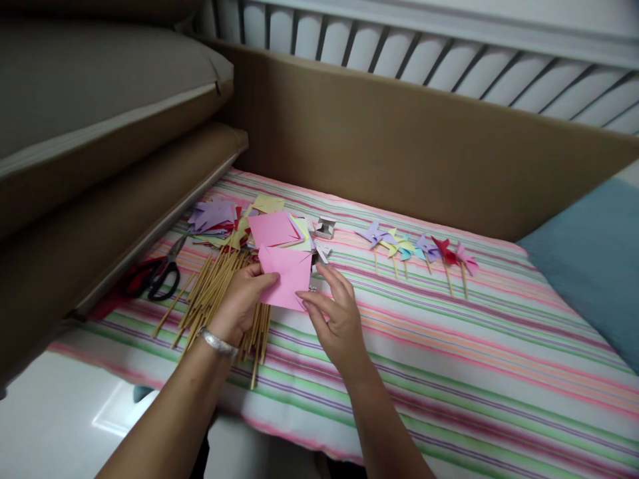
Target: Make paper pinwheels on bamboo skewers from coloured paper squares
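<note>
Both hands hold one pink paper square (pixel 288 274) just above a striped bed cover (pixel 449 346): the left hand (pixel 243 299) is closed on its lower left edge, thumb on top and fingers beneath, and the right hand (pixel 333 313) pinches the lower right corner between thumb and forefinger, the other fingers spread loose. The square sits tilted, one corner pointing toward 5 o'clock, and whether it is already slit toward the centre cannot be told. At 12 o'clock from it lies a loose heap of coloured paper pieces (pixel 239 223), with a second pink sheet (pixel 272 229) on top; a small silver box (pixel 325 227) stands just beside the heap at 1 o'clock from the held square. A bundle of wooden sticks (pixel 210 296) lies under and beside the left wrist, which wears a silver bangle (pixel 217 342). Scissors (pixel 157 273) with red and black handles rest at 9 o'clock, well apart from both hands. A row of finished paper pinwheels (pixel 424 249) on sticks lies at 2 o'clock. Judgement: the step in hand is preparing a fresh square for another pinwheel, at its very start. The next move likely calls for either the scissors or folding alternate corners to the centre, keeping the thin paper flat and uncreased
</note>
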The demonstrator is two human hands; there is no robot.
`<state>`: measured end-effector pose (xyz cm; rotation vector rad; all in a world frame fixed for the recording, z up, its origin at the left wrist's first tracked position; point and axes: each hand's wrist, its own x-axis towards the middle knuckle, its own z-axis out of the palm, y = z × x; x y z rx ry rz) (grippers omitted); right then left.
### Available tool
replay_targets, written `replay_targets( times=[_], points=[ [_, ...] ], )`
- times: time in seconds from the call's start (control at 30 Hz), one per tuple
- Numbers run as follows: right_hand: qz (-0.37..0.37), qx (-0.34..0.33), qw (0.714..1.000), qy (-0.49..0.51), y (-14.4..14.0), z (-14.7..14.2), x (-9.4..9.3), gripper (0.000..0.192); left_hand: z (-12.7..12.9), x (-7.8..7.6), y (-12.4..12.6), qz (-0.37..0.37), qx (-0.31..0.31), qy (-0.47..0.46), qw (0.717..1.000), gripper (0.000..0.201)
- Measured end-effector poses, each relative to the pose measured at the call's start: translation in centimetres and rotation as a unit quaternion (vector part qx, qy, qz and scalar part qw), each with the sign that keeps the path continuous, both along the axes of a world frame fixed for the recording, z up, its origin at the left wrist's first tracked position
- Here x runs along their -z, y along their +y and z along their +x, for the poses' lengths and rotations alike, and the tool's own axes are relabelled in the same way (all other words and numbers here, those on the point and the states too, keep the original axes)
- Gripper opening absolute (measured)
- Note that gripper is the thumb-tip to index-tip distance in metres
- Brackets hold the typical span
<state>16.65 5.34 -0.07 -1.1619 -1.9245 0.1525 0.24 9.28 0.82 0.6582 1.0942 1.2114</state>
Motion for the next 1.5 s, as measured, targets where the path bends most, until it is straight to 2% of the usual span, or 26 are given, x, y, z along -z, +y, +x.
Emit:
replay_targets(
  times=[0.17,0.37,0.57,0.8,1.2,1.5],
  points=[
    [-0.026,-0.031,0.999,-0.017,-0.2,-0.1,-0.2,0.024,-0.3,-0.2,-0.1,0.003,0.015,-0.017,1.0,0.032],
    [-0.042,-0.036,0.998,0.004,-0.2,0.0,-0.4,0.013,-0.1,0.0,-0.2,0.022,0.025,0.01,0.999,0.031],
    [-0.065,-0.005,0.997,0.049,0.0,0.1,-0.4,0.006,0.5,0.1,-0.6,0.049,0.084,0.054,0.994,0.02],
    [-0.075,0.024,0.995,0.058,0.2,0.1,-0.3,0.006,1.3,0.3,-0.9,0.057,0.16,0.09,0.981,0.011],
    [-0.092,0.043,0.993,0.053,0.3,0.1,-0.2,0.006,1.4,-0.4,-1.1,0.06,0.189,0.086,0.976,0.015],
    [-0.118,0.048,0.99,0.063,0.2,0.0,-0.1,0.003,1.4,0.2,-1.0,0.077,0.204,0.101,0.971,0.011]
  ],
)
